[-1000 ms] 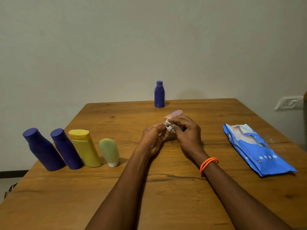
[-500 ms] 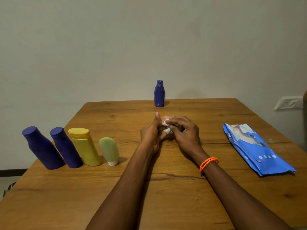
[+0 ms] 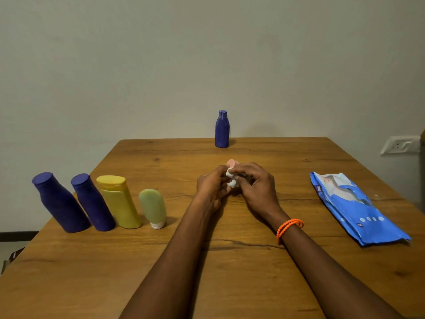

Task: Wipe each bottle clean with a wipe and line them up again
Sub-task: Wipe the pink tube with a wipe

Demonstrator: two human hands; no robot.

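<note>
Blue wipes pack (image 3: 354,207) right, four bottles (image 3: 119,201) left

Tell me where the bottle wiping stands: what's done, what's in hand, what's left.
In hand: the left hand holds a pink bottle while the right hand rubs it with a white wipe. Four bottles stand in a row at left; one blue bottle stands alone at the far edge. The frame can't show which are already wiped.
</note>
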